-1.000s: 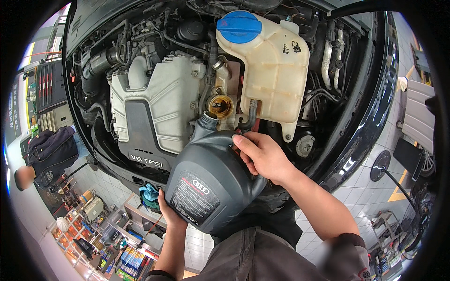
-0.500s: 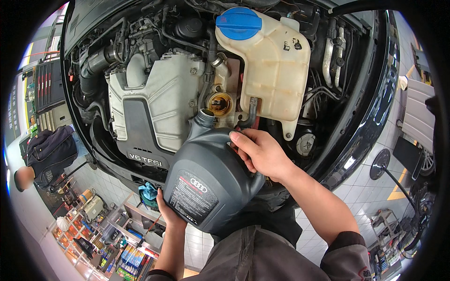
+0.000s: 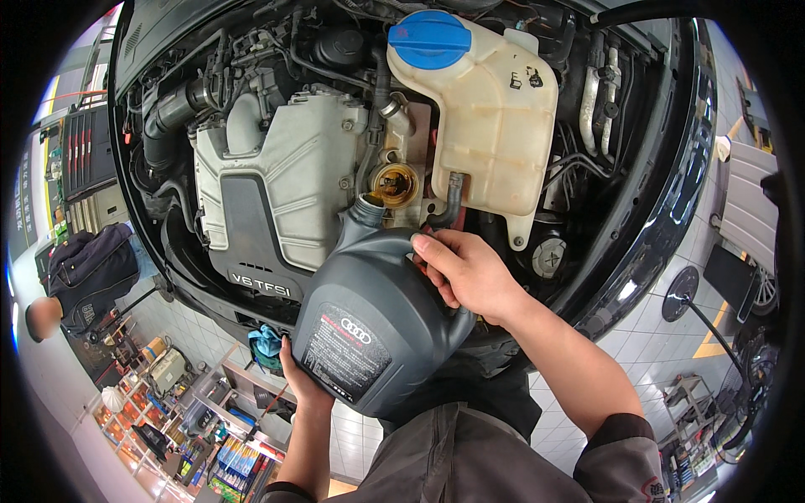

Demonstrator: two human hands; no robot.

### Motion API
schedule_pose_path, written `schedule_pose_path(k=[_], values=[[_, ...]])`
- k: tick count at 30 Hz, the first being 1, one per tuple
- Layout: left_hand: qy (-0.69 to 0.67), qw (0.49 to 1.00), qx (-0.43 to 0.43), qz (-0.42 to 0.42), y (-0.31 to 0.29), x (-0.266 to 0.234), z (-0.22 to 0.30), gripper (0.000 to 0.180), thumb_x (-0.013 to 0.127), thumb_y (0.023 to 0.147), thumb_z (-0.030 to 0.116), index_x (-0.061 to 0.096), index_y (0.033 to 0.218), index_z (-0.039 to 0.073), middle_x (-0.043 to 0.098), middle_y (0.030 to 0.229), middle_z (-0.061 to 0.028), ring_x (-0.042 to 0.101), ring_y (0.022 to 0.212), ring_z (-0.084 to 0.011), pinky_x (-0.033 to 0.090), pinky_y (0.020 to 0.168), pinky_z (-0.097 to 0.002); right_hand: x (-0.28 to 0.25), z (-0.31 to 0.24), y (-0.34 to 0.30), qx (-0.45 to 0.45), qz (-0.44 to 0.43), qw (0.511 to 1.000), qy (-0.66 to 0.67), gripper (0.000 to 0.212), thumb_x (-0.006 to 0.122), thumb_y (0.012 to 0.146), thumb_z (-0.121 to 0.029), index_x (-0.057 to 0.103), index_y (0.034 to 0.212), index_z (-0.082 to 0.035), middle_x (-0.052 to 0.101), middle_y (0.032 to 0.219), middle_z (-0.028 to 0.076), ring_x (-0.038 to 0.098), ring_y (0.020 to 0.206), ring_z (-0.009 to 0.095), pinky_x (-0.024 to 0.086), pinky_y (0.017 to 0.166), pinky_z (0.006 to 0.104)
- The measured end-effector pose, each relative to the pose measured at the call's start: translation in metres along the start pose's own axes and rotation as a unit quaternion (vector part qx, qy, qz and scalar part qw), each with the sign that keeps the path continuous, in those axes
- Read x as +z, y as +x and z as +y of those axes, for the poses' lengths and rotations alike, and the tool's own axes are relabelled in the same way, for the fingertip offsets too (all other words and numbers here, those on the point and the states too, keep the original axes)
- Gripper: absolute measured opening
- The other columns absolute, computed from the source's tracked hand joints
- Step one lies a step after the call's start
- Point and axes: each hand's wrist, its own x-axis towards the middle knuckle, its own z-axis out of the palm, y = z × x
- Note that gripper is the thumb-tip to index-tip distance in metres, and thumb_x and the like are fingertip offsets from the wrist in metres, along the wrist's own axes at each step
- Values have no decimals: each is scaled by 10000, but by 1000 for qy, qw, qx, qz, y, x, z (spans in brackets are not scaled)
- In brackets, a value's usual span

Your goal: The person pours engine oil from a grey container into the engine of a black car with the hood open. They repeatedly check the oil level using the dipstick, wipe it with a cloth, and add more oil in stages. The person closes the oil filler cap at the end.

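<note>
From here, the grey jug (image 3: 373, 312) newly shows amber liquid (image 3: 372, 200) by the filler opening (image 3: 394, 185), so pouring seems begun, right hand (image 3: 465, 275) curling fingers round its handle (image 3: 458, 330), left hand (image 3: 305, 379) beneath, fingers mostly hidden

Place: car repair workshop
Car engine (image 3: 293, 176): exposed before me
Drawer cabinet (image 3: 88, 149): over to the left
Tiled floor (image 3: 646, 331): yellow-striped

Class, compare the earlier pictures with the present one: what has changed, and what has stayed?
The dark grey jug has shifted very slightly left; amber liquid now shows at its mouth, near the open filler neck. Nothing was grasped or released: the left hand stays on the jug's lower side, the right hand on its handle.
</note>
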Motion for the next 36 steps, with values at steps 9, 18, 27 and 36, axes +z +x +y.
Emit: schedule_pose_path(k=[9, 18, 27, 36], values=[[-3, 1000, 1, 3, -1, -2, 0, 625, 506, 986, 582, 642, 1264, 39, 712, 1147, -129, 698, 1003, -282, 564, 921, -418, 1, 3, 1, -3, -6, 1000, 5, 495, 597, 1024, -481, 587, 831, -25, 535, 638, 10, 525, 508, 104, 427, 485, 277], [-3, 1000, 5, 1, -5, -1, 1, 613, 503, 994, 572, 648, 1261, 40, 712, 1146, -124, 693, 1001, -279, 557, 925, -415, 3, 5, 1, -2, -6, 1000, 3, 490, 600, 1022, -469, 590, 832, -18, 541, 637, 15, 531, 504, 108, 430, 484, 281], [3, 1000, 3, 4, -7, -3, 1, 618, 492, 996, 578, 651, 1257, 42, 713, 1141, -119, 694, 1001, -274, 560, 917, -413, 3, 8, 1, 1, -11, 1000, 11, 498, 610, 1015, -481, 599, 853, -11, 542, 645, 18, 529, 508, 109, 426, 483, 279], [10, 1000, -2, 8, -4, -11, 0, 654, 473, 993, 594, 609, 1305, 35, 685, 1205, -126, 671, 1072, -281, 534, 964, -419, 4, 8, 0, 13, -9, 1000, 6, 501, 610, 1015, -487, 590, 845, -16, 535, 646, 14, 522, 514, 105, 419, 480, 278]])
